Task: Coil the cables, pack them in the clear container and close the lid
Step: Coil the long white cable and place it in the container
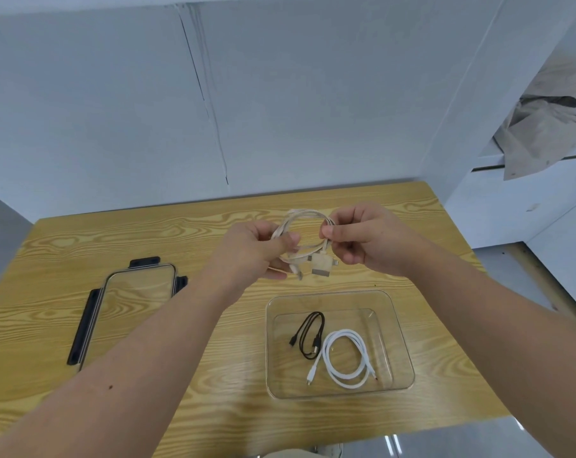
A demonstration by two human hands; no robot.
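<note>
Cream-coloured multi-plug cable (305, 223), wound into a loose ring, hangs in the air between both hands above the far half of the wood-grain yellow table (115, 233). The left hand (247, 252) pinches the ring's left side, thumb pressed over the strands and fingers curled under them. The right hand (362, 239) pinches the ring's right side between thumb and forefinger, the other fingers folded in below. The ring's top arc rises above and between the two grips, while its bottom sags beneath them. From that lower part dangles a flat beige connector block (321, 264) with small plugs branching off it, hanging just left of the right hand's fingers. A thinner plug end droops beside it, under the left hand's thumb.

Nearer the person, directly below the hands in the view, sits the clear rectangular plastic container (404, 328), open on the table. Inside it lie a small coiled black cable (309, 335) on the left and a larger coiled white cable (346, 358) to its right, touching or nearly so. Well to the left rests the clear lid with black clips (134, 299), flat on the table, partly hidden by the left forearm.
</note>
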